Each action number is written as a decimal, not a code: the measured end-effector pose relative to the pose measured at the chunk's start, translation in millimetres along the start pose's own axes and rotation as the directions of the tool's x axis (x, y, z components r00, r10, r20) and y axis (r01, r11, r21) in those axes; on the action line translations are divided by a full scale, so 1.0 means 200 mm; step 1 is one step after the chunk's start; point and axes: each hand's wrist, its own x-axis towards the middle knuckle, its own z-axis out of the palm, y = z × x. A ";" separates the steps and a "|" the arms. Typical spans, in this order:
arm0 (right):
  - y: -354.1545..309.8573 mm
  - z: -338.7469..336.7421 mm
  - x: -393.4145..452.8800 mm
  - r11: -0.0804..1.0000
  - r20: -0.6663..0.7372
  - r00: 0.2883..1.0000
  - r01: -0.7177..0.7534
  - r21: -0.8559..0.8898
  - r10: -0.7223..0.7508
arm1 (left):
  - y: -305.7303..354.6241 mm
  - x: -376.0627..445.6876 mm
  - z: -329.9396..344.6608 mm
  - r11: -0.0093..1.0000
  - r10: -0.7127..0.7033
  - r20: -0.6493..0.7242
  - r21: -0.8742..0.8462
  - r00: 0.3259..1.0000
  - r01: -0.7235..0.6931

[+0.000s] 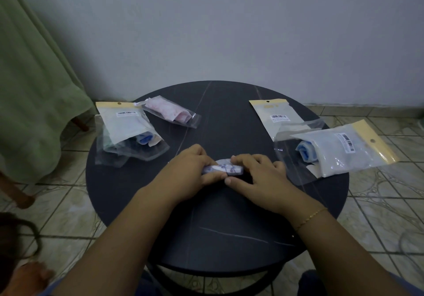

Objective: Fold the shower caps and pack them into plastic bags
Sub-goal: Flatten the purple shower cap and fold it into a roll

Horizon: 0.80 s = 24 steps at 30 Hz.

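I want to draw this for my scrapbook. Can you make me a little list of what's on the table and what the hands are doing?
table: round dark table
left hand: left hand grips the folded shower cap
right hand: right hand grips the same cap from the other side
cap look: white with purple print, folded small
left side: pink cap in a clear bag; bag with a blue cap
right side: bag with a blue cap; flat bag with a barcode
wrist: gold bracelet

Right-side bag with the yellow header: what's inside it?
The bag holds a blue folded cap near its open end, seen through clear plastic. The white backing and label cover the rest, so nothing more can be seen.
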 end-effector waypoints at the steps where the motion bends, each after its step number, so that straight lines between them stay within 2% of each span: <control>1: 0.01 0.00 0.01 1.000 -0.006 1.000 0.007 0.007 -0.007 | 0.00 0.00 -0.01 1.000 -0.007 0.006 0.030 1.000 0.007; 4: 0.02 0.01 0.04 0.994 -0.057 0.998 -0.018 0.103 0.024 | 0.01 0.00 -0.01 0.984 0.009 -0.052 0.180 0.999 0.001; 6: 0.00 0.00 0.05 0.988 -0.132 0.991 -0.004 0.155 0.025 | 0.03 0.00 -0.01 0.980 -0.023 -0.132 0.195 0.991 0.048; 10: -0.07 0.01 0.04 0.964 -0.300 0.950 0.000 0.267 0.083 | 0.05 0.02 0.03 0.907 -0.072 -0.269 0.384 0.961 0.175; 14: -0.13 0.05 0.05 0.985 -0.366 0.925 -0.043 0.166 0.102 | 0.05 0.05 0.12 0.890 -0.078 -0.337 0.401 0.938 0.218; 17: -0.15 0.07 0.05 0.999 -0.424 0.905 0.012 -0.045 -0.030 | 0.04 0.07 0.15 0.912 -0.069 -0.343 0.359 0.937 0.199; 20: -0.16 0.10 0.04 0.976 -0.249 0.954 0.125 -0.180 -0.168 | 0.06 0.09 0.14 0.926 -0.160 -0.232 0.302 0.960 0.227; 22: -0.15 0.11 0.02 0.960 -0.124 0.979 0.127 -0.248 -0.162 | 0.04 0.10 0.15 0.929 -0.204 -0.183 0.275 0.962 0.249; 24: -0.14 0.12 0.01 0.950 -0.079 0.986 0.119 -0.289 -0.148 | 0.04 0.10 0.14 0.936 -0.233 -0.149 0.232 0.961 0.263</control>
